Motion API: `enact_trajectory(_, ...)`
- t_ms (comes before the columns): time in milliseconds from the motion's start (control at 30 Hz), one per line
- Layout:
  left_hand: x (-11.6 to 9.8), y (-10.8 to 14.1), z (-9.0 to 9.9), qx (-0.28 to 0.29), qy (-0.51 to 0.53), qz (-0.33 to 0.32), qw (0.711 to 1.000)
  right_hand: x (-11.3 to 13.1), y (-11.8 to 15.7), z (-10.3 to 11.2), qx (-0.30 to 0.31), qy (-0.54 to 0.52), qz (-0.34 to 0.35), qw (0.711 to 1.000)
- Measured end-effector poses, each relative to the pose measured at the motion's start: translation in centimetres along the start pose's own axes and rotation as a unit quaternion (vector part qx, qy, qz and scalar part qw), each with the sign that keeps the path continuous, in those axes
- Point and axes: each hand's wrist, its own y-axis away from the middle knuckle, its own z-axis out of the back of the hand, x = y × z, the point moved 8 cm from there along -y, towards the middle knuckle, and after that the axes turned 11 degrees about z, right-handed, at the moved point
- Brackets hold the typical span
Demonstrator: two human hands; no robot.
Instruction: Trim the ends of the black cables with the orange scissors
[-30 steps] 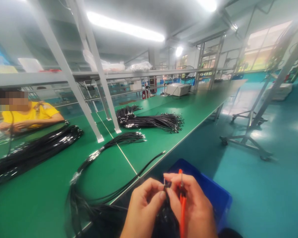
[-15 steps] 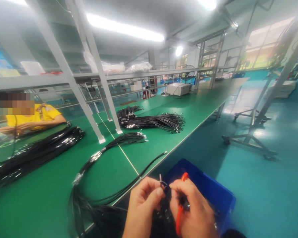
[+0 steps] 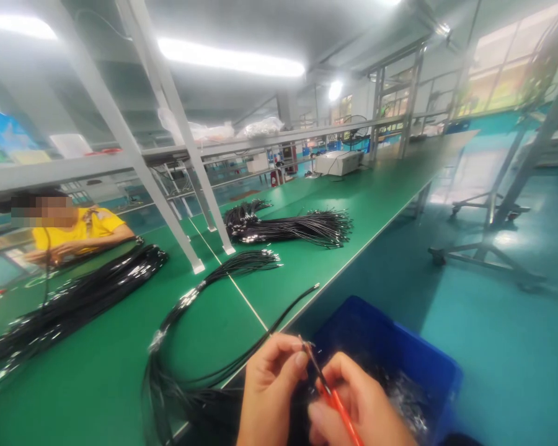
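My left hand (image 3: 274, 378) is closed in a pinch on the end of a thin black cable, with a small light tip just above the fingertips. In my right hand (image 3: 353, 396) are red-handled cutters (image 3: 338, 409), their dark jaws pointing up and left. The jaw tips meet the cable end at my left fingertips; whether they touch it is too small to tell. Black cables (image 3: 167, 396) lie to the left in a long tied bundle that curves over the green table (image 3: 204, 347). One loose cable end (image 3: 297, 303) extends beyond my left hand.
Below my right hand stands a blue bin (image 3: 428, 365) with clear scraps inside. Further cable bundles (image 3: 302, 228) lie on the table, with more (image 3: 84, 297) at left near a seated person in yellow (image 3: 86, 232). Metal posts (image 3: 209, 186) rise from the table. A wheeled stand (image 3: 483, 254) is at right.
The cutters have swung from lying within my right palm to pointing at the cable end in my left hand. My right fingers have left the cable. The view has shifted slightly.
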Motion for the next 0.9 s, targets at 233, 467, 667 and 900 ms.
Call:
enact_trajectory(233, 0.2, 0.1, -0.4, -0.021, -0.037, -0.005, 0.999, -0.3, -0.3, 0.6, -0.025, 0.048, -0.025, 0.998)
enact_trajectory(467, 0.4, 0.0, -0.4, -0.012, -0.096, -0.023, 0.995, -0.2, -0.4, 1.2, -0.051, 0.052, 0.0, 0.997)
enact_trajectory(667, 0.5, -0.2, -0.1, -0.032, -0.109, -0.015, 0.993, -0.6, -0.2, 1.3, -0.03, 0.051, -0.021, 0.998)
enact_trajectory(900, 0.2, -0.1, 0.0, -0.061, -0.103, -0.024, 0.993, -1.0, -0.1, 1.2, 0.025, 0.0, -0.028, 0.999)
